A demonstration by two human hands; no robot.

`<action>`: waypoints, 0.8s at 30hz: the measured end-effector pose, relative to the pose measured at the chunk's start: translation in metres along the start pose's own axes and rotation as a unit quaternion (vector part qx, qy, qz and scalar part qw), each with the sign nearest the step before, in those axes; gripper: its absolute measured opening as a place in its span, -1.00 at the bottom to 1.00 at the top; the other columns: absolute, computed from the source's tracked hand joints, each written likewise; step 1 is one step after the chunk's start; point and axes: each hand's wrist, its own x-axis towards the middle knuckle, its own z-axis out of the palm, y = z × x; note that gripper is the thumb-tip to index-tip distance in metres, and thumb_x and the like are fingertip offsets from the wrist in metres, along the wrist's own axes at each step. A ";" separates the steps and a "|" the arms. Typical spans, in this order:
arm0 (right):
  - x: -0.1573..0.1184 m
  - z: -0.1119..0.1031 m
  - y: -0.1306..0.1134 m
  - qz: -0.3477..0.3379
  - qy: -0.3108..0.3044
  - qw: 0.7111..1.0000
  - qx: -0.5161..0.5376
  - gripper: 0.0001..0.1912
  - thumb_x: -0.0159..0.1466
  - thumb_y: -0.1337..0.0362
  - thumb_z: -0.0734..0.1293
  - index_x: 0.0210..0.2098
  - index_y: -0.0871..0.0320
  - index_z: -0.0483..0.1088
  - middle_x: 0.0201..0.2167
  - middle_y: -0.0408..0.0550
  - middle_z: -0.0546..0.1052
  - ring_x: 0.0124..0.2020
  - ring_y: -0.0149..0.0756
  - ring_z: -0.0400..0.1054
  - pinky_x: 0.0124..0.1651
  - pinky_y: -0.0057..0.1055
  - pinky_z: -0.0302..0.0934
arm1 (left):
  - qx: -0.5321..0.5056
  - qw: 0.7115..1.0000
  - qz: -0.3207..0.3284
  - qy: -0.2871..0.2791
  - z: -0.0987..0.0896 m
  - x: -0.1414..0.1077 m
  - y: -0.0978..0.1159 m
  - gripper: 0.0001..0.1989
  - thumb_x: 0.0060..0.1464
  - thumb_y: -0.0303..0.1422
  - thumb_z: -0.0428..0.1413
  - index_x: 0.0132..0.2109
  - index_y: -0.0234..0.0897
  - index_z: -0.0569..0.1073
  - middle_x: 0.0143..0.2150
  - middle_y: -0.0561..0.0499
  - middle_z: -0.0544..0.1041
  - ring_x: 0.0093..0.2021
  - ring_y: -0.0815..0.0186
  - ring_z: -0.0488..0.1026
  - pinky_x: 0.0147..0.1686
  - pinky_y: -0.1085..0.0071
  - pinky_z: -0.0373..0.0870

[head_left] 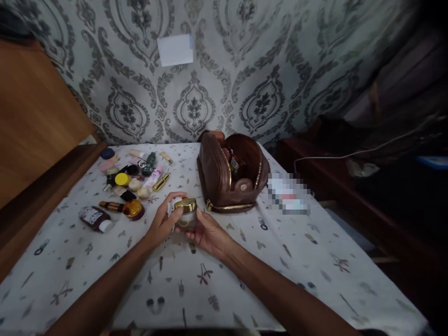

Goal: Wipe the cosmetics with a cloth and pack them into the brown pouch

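Observation:
A small jar with a gold lid (185,204) is held between both hands above the table's middle. My left hand (168,217) grips its left side, with some white material, perhaps a wipe or tissue, under the fingers. My right hand (212,233) is wrapped round the jar's right side and base. Just behind and to the right stands a brown leather bag (215,175), unzipped and gaping, with several items inside that I cannot make out. Several cosmetics lie to the left, among them a yellow-lidded jar (122,179), an amber jar (133,209) and a gold tube (161,182).
A dark bottle with a white cap (94,218) lies at the left on the patterned tablecloth (210,298). A blurred-out object (289,193) is right of the bag. Wooden furniture (38,102) borders the left; a patterned wall stands behind.

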 end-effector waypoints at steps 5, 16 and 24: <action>0.000 0.004 -0.002 -0.039 0.022 0.999 -0.031 -0.53 0.06 -0.01 0.54 -0.16 0.14 0.49 -0.33 -0.12 0.62 -0.38 -0.38 0.53 -0.44 -0.60 0.30 | -0.004 1.000 -0.016 -0.002 0.004 -0.004 0.000 -0.56 0.24 -0.04 -0.01 0.09 -0.23 0.40 -0.02 -0.09 0.53 -0.30 0.27 0.49 -0.61 0.52 0.37; -0.002 0.004 0.001 -0.093 0.081 0.988 -0.096 -0.47 0.04 -0.08 0.52 -0.14 0.07 0.38 -0.37 -0.23 0.48 -0.47 -0.47 0.36 -0.50 -0.56 0.24 | 0.167 0.963 0.211 0.013 0.008 -0.011 -0.015 -0.60 0.35 -0.43 -0.14 0.24 -0.11 0.34 0.33 -0.06 0.32 0.31 0.25 0.28 0.27 0.28 0.23; -0.004 -0.001 -0.004 -0.220 0.121 0.875 -0.414 -0.61 0.14 0.07 0.44 -0.10 0.08 0.40 -0.32 -0.18 0.43 -0.41 -0.40 0.24 -0.39 -0.46 0.21 | 0.286 0.915 0.283 -0.008 0.004 -0.009 -0.014 -0.59 0.31 -0.47 -0.08 0.24 -0.15 0.36 0.26 -0.09 0.39 0.22 0.29 0.37 0.20 0.39 0.30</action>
